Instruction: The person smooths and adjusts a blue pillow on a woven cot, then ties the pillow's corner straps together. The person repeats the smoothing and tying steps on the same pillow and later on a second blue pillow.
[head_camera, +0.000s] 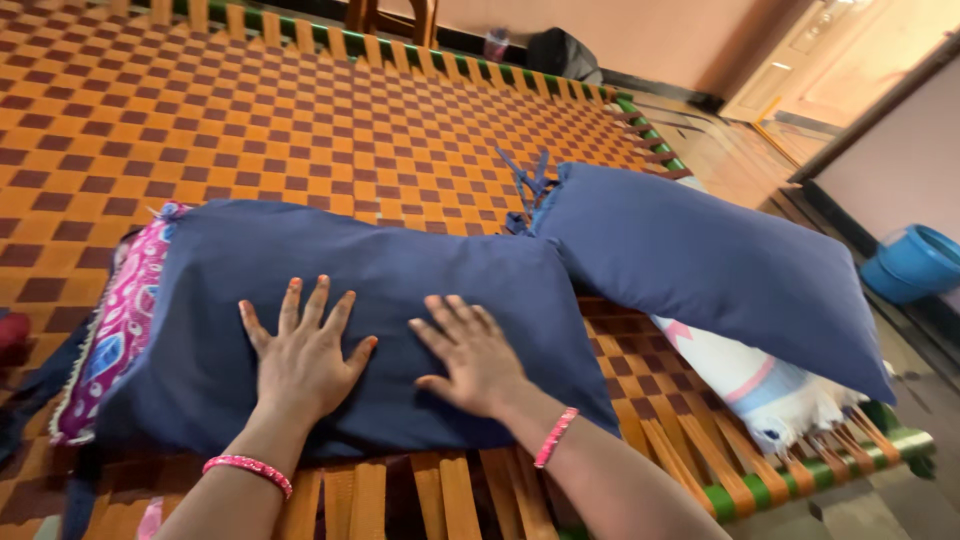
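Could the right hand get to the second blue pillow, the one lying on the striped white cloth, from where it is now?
Probably yes. The right hand lies flat on the near blue pillow, and the second blue pillow lies just beyond it to the right, uncovered, with nothing between them.

navy pillows on the orange-and-brown checks i see

pillow (360, 320) and second pillow (700, 270) plain dark blue; woven cot (300, 120) checked orange and brown; cushion (115, 330) pink patterned; bucket (915, 262) bright blue; folded cloth (760, 385) white with pink stripes.

bare forearms, no sleeves, left hand (300, 362) orange-painted nails, pink beaded bangle lower left, right hand (476, 357) pink bangle at wrist
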